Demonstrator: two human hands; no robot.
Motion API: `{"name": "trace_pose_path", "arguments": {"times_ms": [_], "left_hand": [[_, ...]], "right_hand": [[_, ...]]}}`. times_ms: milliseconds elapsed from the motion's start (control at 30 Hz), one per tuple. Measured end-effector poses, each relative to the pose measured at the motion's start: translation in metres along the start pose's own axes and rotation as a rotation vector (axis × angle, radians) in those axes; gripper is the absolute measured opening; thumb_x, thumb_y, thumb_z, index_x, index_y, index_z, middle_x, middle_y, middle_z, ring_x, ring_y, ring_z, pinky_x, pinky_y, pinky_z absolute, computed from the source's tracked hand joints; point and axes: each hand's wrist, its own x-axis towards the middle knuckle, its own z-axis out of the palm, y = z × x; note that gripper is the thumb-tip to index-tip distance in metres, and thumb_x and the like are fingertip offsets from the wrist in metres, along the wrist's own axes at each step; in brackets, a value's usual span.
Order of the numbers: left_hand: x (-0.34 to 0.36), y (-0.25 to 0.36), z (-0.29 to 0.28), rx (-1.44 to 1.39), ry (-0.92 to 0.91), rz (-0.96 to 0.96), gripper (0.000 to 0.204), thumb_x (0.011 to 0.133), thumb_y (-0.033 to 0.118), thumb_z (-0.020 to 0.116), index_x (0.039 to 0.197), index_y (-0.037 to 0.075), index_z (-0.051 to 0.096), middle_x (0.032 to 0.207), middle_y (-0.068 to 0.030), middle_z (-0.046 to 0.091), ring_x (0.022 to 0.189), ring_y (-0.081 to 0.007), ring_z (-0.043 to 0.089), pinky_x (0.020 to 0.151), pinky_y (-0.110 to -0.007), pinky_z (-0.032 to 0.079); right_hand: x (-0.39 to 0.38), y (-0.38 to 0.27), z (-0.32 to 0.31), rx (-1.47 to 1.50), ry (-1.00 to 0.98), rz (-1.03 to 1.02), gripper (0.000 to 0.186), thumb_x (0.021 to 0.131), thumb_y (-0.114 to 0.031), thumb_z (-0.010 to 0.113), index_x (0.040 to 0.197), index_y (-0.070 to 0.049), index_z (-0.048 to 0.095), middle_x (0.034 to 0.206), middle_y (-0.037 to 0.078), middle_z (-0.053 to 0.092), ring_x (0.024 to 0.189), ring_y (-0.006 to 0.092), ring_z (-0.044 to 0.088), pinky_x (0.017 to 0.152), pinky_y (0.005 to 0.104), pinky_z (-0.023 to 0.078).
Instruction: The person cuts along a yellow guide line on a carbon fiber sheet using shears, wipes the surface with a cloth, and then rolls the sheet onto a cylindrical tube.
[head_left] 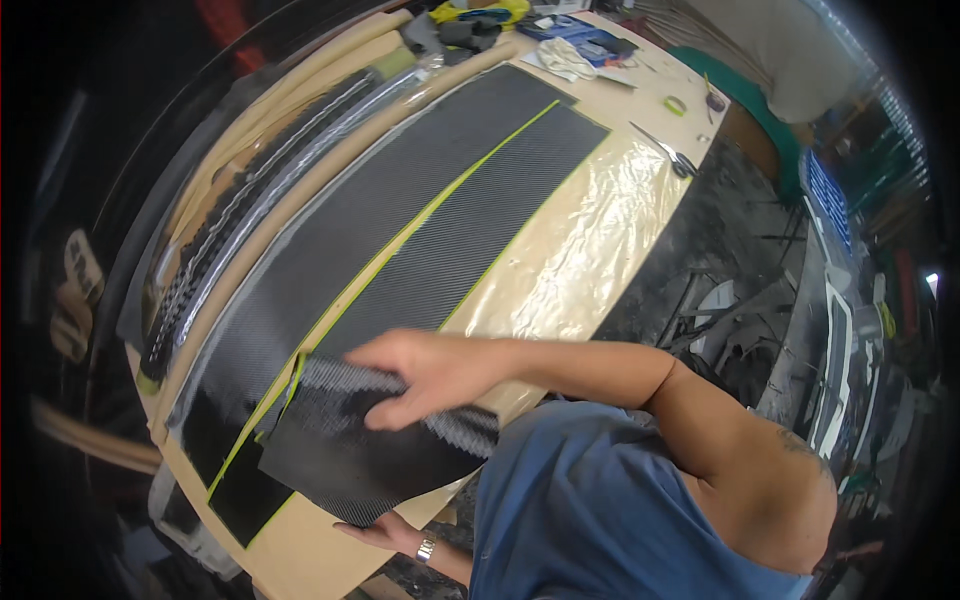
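A loose piece of black woven fabric (330, 450), like carbon-fibre cloth, curls up off the near end of the table. My left hand (385, 535), with a metal-banded watch at the wrist, holds its lower edge. Over the upper part of that piece reaches my right hand (430, 375), thumb and fingers spread apart; its fingertips are partly hard to make out. Beneath and beyond lies a long black cloth strip (470, 220) edged in yellow-green tape. Beside the strip, a wider dark sheet (330, 235) runs along the table, parted from it by a taped gap.
Cardboard tubes (270, 240) and rolled materials line the left side. Clear plastic film (560, 270) covers the table's right part. Scissors (670, 153), a tape roll (675, 105), a white rag (565, 60) and a blue case (570, 35) lie at the far end. Scraps litter the floor at right.
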Motion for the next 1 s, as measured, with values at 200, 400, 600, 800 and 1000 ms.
{"name": "trace_pose_path", "arguments": {"times_ms": [200, 400, 600, 800, 1000], "left_hand": [[-0.030, -0.139, 0.074, 1.022, -0.450, 0.479, 0.058, 0.093, 0.027, 0.066, 0.136, -0.007, 0.046, 0.144, -0.0194, 0.047, 0.132, -0.0305, 0.045, 0.114, -0.044, 0.035], [-0.052, -0.305, 0.110, 0.859, -0.228, -0.189, 0.057, 0.091, 0.015, 0.067, 0.142, 0.004, 0.045, 0.144, -0.0140, 0.046, 0.131, -0.0258, 0.043, 0.114, -0.042, 0.031], [-0.117, -0.455, 0.152, 1.094, -0.414, -0.448, 0.066, 0.089, -0.001, 0.064, 0.148, 0.007, 0.036, 0.139, -0.0110, 0.052, 0.119, -0.0206, 0.053, 0.103, -0.035, 0.043], [-0.195, -0.519, 0.139, 1.061, -0.590, -0.811, 0.078, 0.090, -0.006, 0.060, 0.154, 0.010, 0.021, 0.134, -0.0159, 0.056, 0.120, -0.0184, 0.055, 0.101, -0.032, 0.046], [-0.197, -0.557, 0.115, 1.316, -0.641, -0.994, 0.071, 0.094, 0.000, 0.059, 0.152, 0.005, 0.019, 0.122, -0.0183, 0.064, 0.111, -0.0220, 0.063, 0.094, -0.032, 0.050]], "right_hand": [[-0.095, -0.020, -0.152, 0.075, 0.300, -0.028, 0.034, 0.086, -0.005, 0.068, 0.118, 0.005, 0.058, 0.105, 0.005, 0.066, 0.095, 0.0087, 0.058, 0.084, 0.0260, 0.050], [-0.187, -0.033, -0.315, -0.042, 0.457, -0.095, 0.033, 0.088, -0.009, 0.068, 0.117, 0.003, 0.059, 0.101, 0.001, 0.065, 0.095, 0.0092, 0.056, 0.087, 0.0269, 0.048], [-0.314, -0.077, -0.451, -0.349, 0.629, 0.228, 0.044, 0.090, -0.017, 0.066, 0.127, 0.005, 0.056, 0.114, 0.009, 0.064, 0.105, 0.0158, 0.057, 0.096, 0.0308, 0.045], [-0.419, -0.052, -0.561, -0.249, 0.715, 0.421, 0.052, 0.084, -0.009, 0.066, 0.133, 0.006, 0.053, 0.123, 0.009, 0.063, 0.111, 0.0179, 0.058, 0.102, 0.0299, 0.042], [-0.469, 0.011, -0.659, -0.916, 0.631, 0.872, 0.036, 0.083, -0.010, 0.067, 0.117, 0.002, 0.062, 0.105, 0.014, 0.069, 0.096, 0.0202, 0.064, 0.087, 0.0333, 0.051]]}}
